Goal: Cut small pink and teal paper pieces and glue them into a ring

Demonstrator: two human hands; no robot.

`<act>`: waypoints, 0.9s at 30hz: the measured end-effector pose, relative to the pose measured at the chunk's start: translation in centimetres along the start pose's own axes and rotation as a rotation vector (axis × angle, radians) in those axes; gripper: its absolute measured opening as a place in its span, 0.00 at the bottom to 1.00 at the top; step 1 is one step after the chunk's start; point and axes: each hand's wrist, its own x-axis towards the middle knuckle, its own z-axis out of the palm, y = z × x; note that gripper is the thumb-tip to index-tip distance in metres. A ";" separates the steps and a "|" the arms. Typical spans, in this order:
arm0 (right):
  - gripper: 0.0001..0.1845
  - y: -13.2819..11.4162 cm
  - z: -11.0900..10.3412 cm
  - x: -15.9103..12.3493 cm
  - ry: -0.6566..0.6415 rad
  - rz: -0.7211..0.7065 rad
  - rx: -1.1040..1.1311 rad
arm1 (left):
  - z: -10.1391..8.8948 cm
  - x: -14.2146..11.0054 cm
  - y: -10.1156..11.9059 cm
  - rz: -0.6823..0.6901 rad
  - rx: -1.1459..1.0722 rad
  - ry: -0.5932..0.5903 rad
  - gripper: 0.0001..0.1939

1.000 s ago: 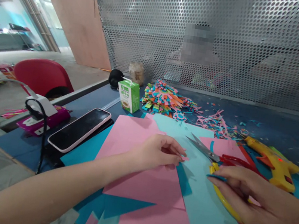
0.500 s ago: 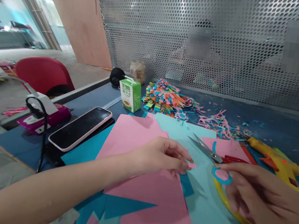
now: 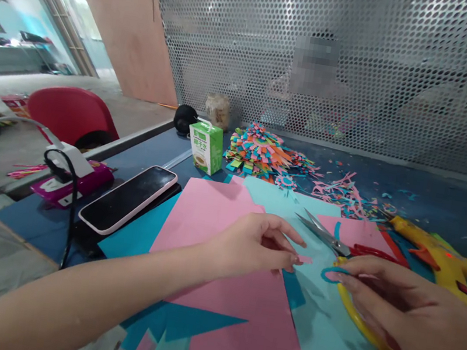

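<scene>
My left hand [image 3: 255, 243] hovers over the pink paper sheet [image 3: 220, 256], its thumb and forefinger pinched on a small pink paper scrap [image 3: 304, 259]. Just right of it, my right hand [image 3: 406, 315] grips a small blue paper ring [image 3: 331, 272] at its fingertips, above a yellow hoop [image 3: 358, 325] lying on the light blue sheet [image 3: 324, 331]. The two hands are a few centimetres apart. Red-handled scissors [image 3: 338, 242] lie just behind them.
A yellow glue gun [image 3: 437, 257] rests at the right. A phone [image 3: 130, 199], a green drink carton [image 3: 206, 147] and a pile of coloured paper cuttings [image 3: 263, 153] stand behind. A perforated metal screen backs the table; a red chair [image 3: 70, 113] is at the left.
My right hand lifted the blue ring off the sheet and turned it edge-on. My left hand picked up the pink scrap and shifted slightly right.
</scene>
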 end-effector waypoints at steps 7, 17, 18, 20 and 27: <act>0.22 0.3 0.1 -0.2 -0.135 0.144 0.062 | 0.2 -0.2 -0.3 0.045 0.053 -0.050 0.09; 0.22 0.7 -0.1 0.6 -0.250 0.094 0.065 | 0.4 -0.2 -0.2 0.038 0.085 -0.065 0.08; 0.22 0.7 0.0 0.7 -0.251 0.088 0.049 | 0.5 -0.2 -0.2 0.038 0.087 -0.066 0.08; 0.23 0.8 0.0 0.8 -0.243 0.098 0.050 | 0.5 -0.2 -0.2 0.043 0.090 -0.073 0.09; 0.21 2.1 -0.8 2.0 -0.195 0.158 0.203 | 0.2 -0.2 -0.3 0.067 0.090 -0.075 0.09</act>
